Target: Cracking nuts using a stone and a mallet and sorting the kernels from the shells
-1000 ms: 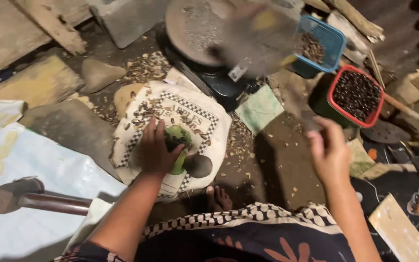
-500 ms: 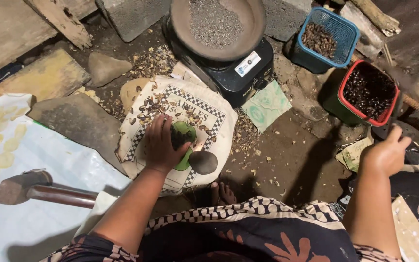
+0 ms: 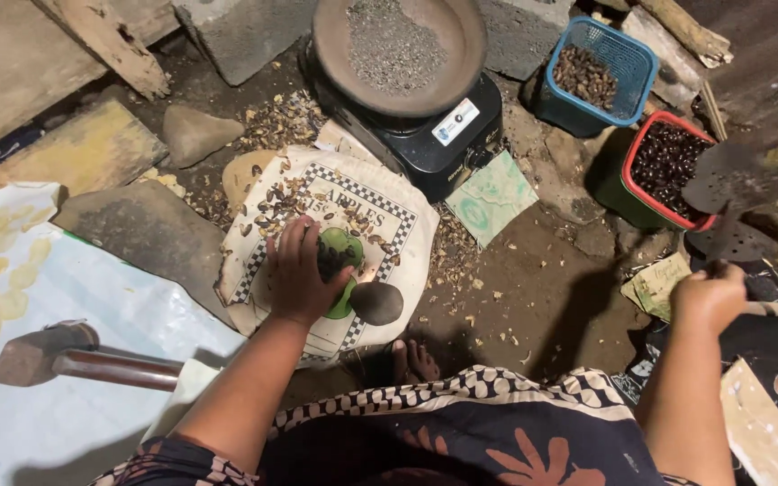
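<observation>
The right hand [image 3: 711,297] is clenched low on the thin handle of a flat, perforated dark metal skimmer [image 3: 742,176], likely light, stiff and top-heavy, while the left hand [image 3: 301,274] cups a small green cup [image 3: 342,245] near the checked cloth sack's [image 3: 380,216] middle.

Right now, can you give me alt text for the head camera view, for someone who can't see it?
Seated on a dirt floor, a person rests the left hand on a green scoop atop a checkered cloth sack strewn with seed shells, while the right hand lifts a perforated metal spatula. Ahead sit a clay pan on a black stove and two baskets of dark seeds.
</observation>
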